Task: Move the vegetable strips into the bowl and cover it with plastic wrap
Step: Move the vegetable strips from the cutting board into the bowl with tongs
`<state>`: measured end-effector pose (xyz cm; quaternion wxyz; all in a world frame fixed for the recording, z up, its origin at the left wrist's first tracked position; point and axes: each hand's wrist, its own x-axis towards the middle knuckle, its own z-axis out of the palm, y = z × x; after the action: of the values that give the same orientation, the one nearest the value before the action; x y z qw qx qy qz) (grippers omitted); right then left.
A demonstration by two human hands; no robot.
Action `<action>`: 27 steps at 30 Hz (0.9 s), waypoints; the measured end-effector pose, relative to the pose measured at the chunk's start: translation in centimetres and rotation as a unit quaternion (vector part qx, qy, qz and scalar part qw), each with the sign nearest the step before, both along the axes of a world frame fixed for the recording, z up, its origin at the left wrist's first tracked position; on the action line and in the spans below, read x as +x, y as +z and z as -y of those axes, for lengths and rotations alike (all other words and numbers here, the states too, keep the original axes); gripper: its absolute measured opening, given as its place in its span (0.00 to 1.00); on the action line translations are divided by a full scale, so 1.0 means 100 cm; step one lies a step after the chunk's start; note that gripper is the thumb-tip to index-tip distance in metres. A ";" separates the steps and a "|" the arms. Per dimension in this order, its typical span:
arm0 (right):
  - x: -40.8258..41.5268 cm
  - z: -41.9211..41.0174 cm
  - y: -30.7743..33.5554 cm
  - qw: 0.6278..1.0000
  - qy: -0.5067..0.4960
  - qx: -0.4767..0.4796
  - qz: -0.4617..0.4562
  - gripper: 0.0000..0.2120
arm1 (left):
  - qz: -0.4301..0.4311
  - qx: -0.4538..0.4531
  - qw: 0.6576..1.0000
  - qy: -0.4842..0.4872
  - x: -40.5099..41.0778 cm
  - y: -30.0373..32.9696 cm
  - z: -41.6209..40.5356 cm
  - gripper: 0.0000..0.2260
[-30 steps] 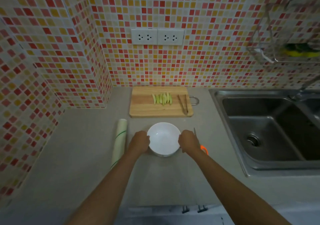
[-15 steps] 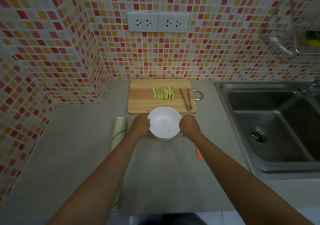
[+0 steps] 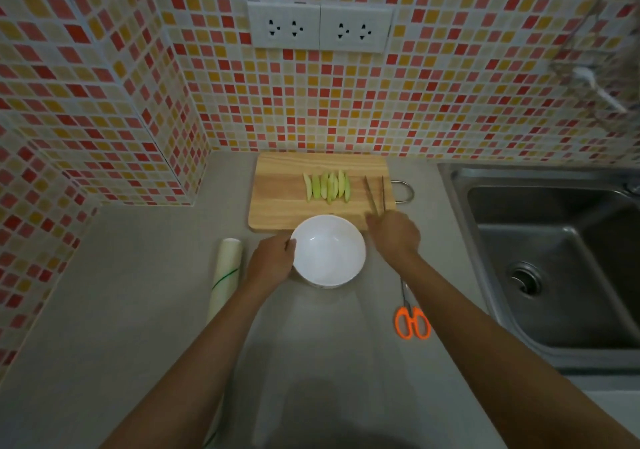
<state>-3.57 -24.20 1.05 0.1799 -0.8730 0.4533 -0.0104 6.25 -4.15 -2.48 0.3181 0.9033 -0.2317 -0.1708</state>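
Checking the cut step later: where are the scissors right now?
In the head view the scissors lie on the counter at the right, just outside the right forearm, between the bowl and the sink, orange handles nearest the camera.

A glossy white bowl is gleaming at mid-frame below a matt, pale wooden cutting board carrying thin metal tongs. At right, a brushed steel sink is shining dully. The grey countertop is looking smooth and matt; scissors are showing orange plastic handles.

Orange scissors lie on the counter beside the steel sink.
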 end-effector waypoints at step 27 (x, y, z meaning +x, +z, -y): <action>0.057 0.000 0.017 0.997 0.056 0.032 0.035 0.05 | -0.009 -0.046 0.999 0.020 0.004 0.000 -0.003 0.14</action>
<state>2.17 -24.21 2.70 0.2235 -0.8900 0.3972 -0.0163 6.69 -3.83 -2.46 0.3643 0.8908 -0.2183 -0.1615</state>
